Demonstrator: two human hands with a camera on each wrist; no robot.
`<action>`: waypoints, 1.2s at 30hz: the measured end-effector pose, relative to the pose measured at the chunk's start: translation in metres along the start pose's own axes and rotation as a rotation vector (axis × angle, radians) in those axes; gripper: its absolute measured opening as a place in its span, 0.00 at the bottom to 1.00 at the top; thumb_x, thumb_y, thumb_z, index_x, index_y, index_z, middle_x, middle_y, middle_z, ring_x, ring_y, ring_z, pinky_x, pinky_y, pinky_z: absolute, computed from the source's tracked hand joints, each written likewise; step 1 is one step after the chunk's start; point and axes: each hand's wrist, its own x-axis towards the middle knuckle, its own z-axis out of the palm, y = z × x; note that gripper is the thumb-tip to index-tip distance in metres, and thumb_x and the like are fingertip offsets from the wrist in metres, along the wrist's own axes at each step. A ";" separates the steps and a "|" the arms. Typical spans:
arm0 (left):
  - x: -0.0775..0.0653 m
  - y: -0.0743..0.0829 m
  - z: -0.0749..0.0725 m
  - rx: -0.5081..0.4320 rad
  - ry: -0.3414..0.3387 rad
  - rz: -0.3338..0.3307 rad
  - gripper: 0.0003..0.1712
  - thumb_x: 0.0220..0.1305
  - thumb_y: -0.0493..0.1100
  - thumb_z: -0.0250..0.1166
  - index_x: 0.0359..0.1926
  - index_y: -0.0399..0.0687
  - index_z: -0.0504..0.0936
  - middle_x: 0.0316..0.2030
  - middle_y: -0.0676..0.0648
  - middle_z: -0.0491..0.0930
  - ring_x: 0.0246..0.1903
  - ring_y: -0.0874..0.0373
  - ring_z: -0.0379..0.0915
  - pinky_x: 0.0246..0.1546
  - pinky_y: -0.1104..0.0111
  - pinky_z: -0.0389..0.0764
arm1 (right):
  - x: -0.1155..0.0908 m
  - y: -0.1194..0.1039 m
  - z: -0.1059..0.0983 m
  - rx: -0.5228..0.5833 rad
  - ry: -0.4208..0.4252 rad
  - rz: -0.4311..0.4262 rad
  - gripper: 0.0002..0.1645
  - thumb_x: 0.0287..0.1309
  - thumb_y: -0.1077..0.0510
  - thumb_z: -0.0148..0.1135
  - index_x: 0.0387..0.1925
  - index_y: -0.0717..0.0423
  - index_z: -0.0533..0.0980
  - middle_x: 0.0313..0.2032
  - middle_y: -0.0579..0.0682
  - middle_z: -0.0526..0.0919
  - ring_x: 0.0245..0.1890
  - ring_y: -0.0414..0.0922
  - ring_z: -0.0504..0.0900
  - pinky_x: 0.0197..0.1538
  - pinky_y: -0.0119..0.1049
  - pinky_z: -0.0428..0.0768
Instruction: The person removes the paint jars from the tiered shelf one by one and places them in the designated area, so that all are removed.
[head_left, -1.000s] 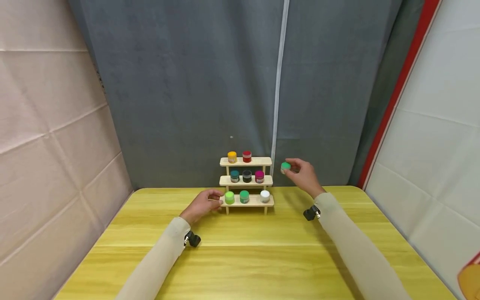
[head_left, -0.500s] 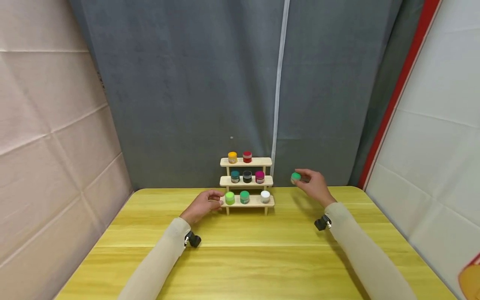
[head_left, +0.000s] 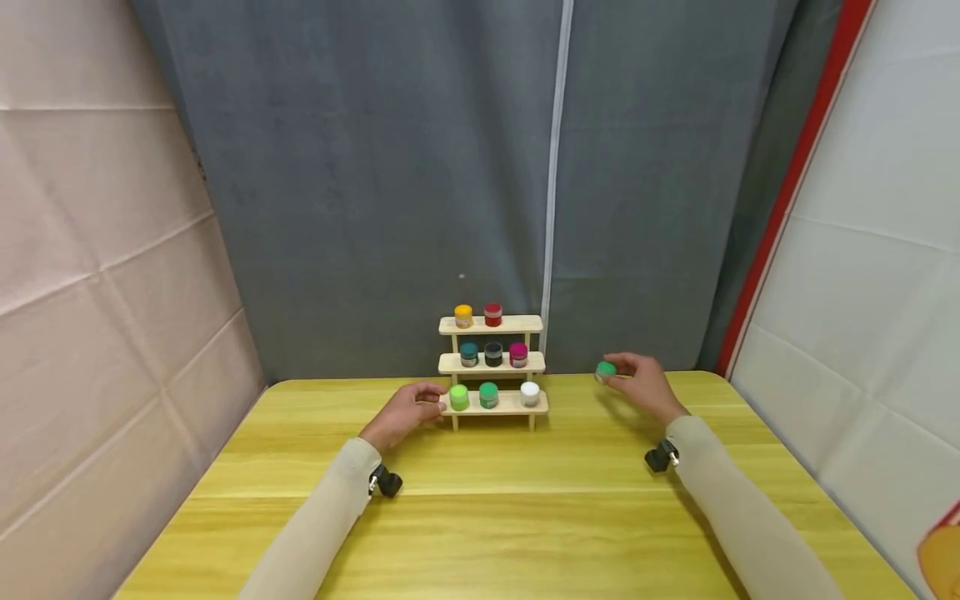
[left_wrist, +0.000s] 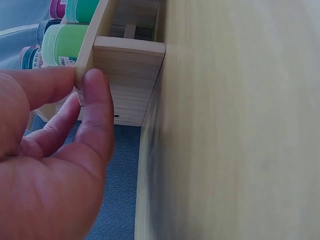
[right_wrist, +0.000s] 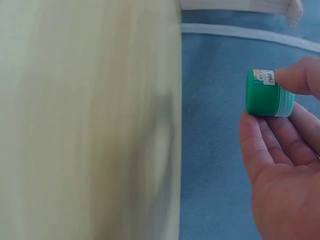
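A three-tier wooden rack (head_left: 510, 404) stands at the table's far edge, holding small paint jars. My left hand (head_left: 405, 414) pinches the left end of its lowest shelf between thumb and fingers, close beside a light green paint jar (left_wrist: 70, 42). To the right of the rack, my right hand (head_left: 645, 388) holds a green paint jar (right_wrist: 262, 95) between thumb and fingertips, raised off the table. The lowest shelf also bears another green jar (head_left: 488, 395) and a white jar (head_left: 529, 393), with a gap between these two.
On the middle shelf sit a teal jar (head_left: 468, 354), a black jar (head_left: 492, 353) and a magenta jar (head_left: 518, 354). Up top are a yellow jar (head_left: 463, 316) and a red jar (head_left: 492, 314). A grey curtain (head_left: 360, 208) hangs behind the wooden table (head_left: 480, 533).
My right hand has carried the green paint jar rightward and downward, away from the rack. The left hand keeps its hold on the shelf end.
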 end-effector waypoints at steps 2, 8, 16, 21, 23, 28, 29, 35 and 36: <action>0.000 0.000 0.000 0.002 -0.001 0.004 0.23 0.73 0.33 0.66 0.66 0.33 0.77 0.53 0.38 0.79 0.47 0.46 0.83 0.52 0.57 0.89 | -0.003 0.004 -0.002 -0.002 -0.011 0.004 0.32 0.71 0.51 0.69 0.70 0.60 0.75 0.64 0.62 0.82 0.61 0.60 0.82 0.60 0.56 0.85; -0.001 -0.001 -0.001 0.026 0.001 0.017 0.21 0.74 0.33 0.65 0.65 0.33 0.77 0.53 0.37 0.79 0.47 0.45 0.83 0.51 0.57 0.89 | -0.008 0.015 -0.006 -0.017 -0.037 0.011 0.32 0.71 0.49 0.70 0.69 0.59 0.77 0.63 0.61 0.83 0.61 0.59 0.83 0.65 0.59 0.82; -0.003 0.001 -0.001 0.017 0.004 0.004 0.21 0.74 0.33 0.65 0.65 0.33 0.77 0.54 0.38 0.79 0.48 0.46 0.82 0.52 0.57 0.89 | -0.013 0.029 -0.013 0.004 -0.093 0.072 0.34 0.70 0.45 0.70 0.70 0.56 0.76 0.63 0.57 0.84 0.61 0.56 0.82 0.67 0.54 0.79; -0.003 0.001 0.001 0.012 -0.002 0.008 0.22 0.73 0.33 0.65 0.65 0.31 0.76 0.53 0.37 0.78 0.48 0.47 0.81 0.54 0.54 0.89 | -0.015 0.041 -0.019 0.085 -0.143 0.129 0.37 0.68 0.46 0.72 0.71 0.57 0.75 0.63 0.57 0.83 0.59 0.50 0.82 0.62 0.38 0.80; -0.003 0.001 0.001 0.013 -0.003 0.013 0.22 0.73 0.33 0.65 0.65 0.31 0.76 0.53 0.37 0.78 0.47 0.48 0.81 0.54 0.53 0.89 | -0.016 0.046 -0.020 0.127 -0.166 0.151 0.39 0.67 0.47 0.73 0.72 0.59 0.73 0.64 0.58 0.82 0.58 0.47 0.82 0.58 0.31 0.81; -0.003 0.001 0.002 0.014 0.000 0.012 0.22 0.73 0.33 0.66 0.64 0.31 0.76 0.54 0.36 0.79 0.46 0.49 0.82 0.53 0.55 0.89 | -0.018 0.051 -0.023 0.215 -0.236 0.173 0.41 0.67 0.51 0.74 0.73 0.65 0.70 0.65 0.63 0.80 0.54 0.43 0.83 0.53 0.27 0.83; -0.004 0.001 0.002 0.015 0.003 0.011 0.22 0.73 0.33 0.66 0.64 0.31 0.76 0.53 0.36 0.79 0.45 0.49 0.82 0.52 0.55 0.89 | -0.018 0.051 -0.023 0.227 -0.247 0.177 0.40 0.66 0.53 0.74 0.73 0.66 0.70 0.65 0.64 0.80 0.54 0.43 0.84 0.52 0.27 0.83; -0.002 0.000 0.002 0.018 0.010 0.000 0.21 0.73 0.33 0.66 0.63 0.33 0.78 0.52 0.38 0.79 0.46 0.46 0.83 0.50 0.57 0.89 | -0.017 0.052 -0.025 0.246 -0.288 0.185 0.40 0.67 0.56 0.73 0.73 0.67 0.69 0.64 0.63 0.81 0.53 0.43 0.83 0.52 0.27 0.83; -0.002 0.000 0.002 0.016 0.011 -0.001 0.21 0.73 0.33 0.66 0.63 0.33 0.78 0.52 0.38 0.79 0.46 0.45 0.83 0.50 0.57 0.89 | -0.017 0.052 -0.025 0.248 -0.288 0.183 0.40 0.67 0.55 0.73 0.73 0.67 0.69 0.64 0.63 0.81 0.53 0.43 0.84 0.53 0.27 0.83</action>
